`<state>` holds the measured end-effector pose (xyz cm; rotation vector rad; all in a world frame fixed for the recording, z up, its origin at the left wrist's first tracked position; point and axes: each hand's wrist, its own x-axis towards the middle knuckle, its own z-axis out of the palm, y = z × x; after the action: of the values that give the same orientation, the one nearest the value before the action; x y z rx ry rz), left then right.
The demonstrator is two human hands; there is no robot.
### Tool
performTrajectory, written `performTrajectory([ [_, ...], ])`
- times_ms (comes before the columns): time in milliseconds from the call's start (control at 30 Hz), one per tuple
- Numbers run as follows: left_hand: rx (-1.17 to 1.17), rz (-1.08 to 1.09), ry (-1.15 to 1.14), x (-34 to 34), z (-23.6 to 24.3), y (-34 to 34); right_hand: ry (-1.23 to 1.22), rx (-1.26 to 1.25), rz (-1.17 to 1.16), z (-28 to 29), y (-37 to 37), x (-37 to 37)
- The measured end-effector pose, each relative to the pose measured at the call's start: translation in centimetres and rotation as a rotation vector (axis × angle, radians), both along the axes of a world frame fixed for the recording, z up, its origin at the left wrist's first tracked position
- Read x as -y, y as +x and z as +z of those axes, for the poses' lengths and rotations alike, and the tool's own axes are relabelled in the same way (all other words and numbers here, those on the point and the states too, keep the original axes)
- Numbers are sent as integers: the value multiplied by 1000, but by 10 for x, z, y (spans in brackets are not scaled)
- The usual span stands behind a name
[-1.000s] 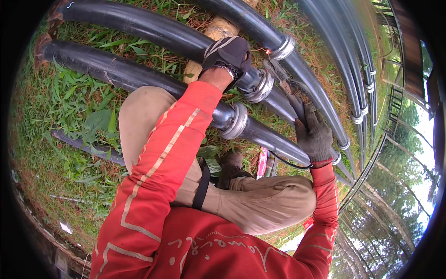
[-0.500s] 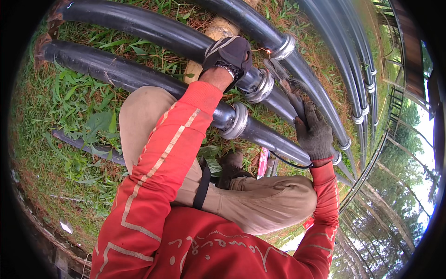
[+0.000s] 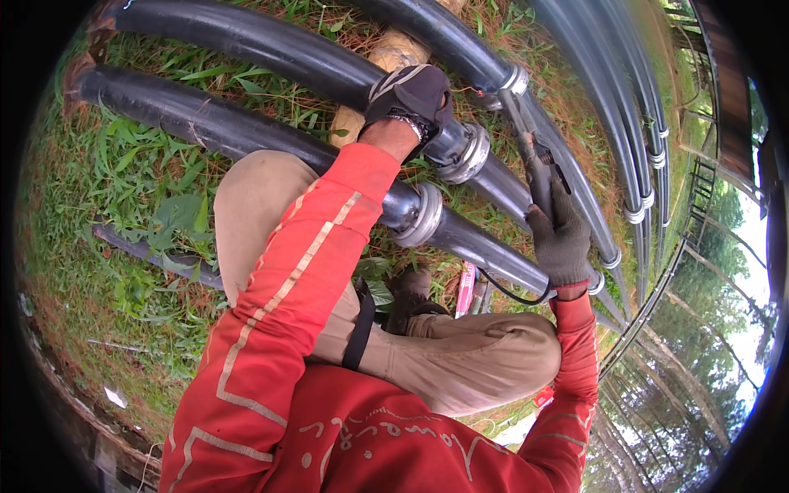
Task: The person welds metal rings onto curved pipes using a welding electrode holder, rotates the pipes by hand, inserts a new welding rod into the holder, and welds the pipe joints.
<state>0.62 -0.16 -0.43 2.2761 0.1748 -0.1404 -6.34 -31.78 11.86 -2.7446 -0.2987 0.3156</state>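
My left hand, in a dark glove, lies on the middle black pipe, near the pale metal ring around it; its fingers are hidden beneath it. In a dark knit glove, my right hand is closed on the handle of a long-jawed welding electrode holder. The jaws of this tool reach up to the metal ring on the far pipe. A tiny orange glow shows left of that ring. Whether an electrode sits in the jaws I cannot tell.
A nearer black pipe with its own ring runs in front of my knees. Several more pipes lie on the far right. A log lies under the pipes. A pink-and-white packet and a black cable are near my foot.
The bright spark beside the far ring has shrunk to a faint glow. My right hand has swung the electrode holder's jaws a little to the right and steeper. The left hand has barely moved.
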Motion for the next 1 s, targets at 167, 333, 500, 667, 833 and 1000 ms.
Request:
performTrajectory([
  [167, -74, -13, 12, 0, 2, 4, 12, 180, 138, -2, 3, 5],
  [333, -124, -68, 72, -5, 14, 3, -423, 346, 555, 16, 14, 3],
  [500, -84, -18, 69, -1, 6, 4, -214, 172, 223, 12, 4, 5],
  [667, -40, -35, 32, -3, -2, 5, -241, 333, 290, 21, 5, 5],
  [833, -35, -43, 26, -1, 3, 4, -302, 252, 302, 20, 3, 8],
  [1000, -88, -43, 33, -2, 5, 5, -323, 197, 269, 19, 2, 4],
])
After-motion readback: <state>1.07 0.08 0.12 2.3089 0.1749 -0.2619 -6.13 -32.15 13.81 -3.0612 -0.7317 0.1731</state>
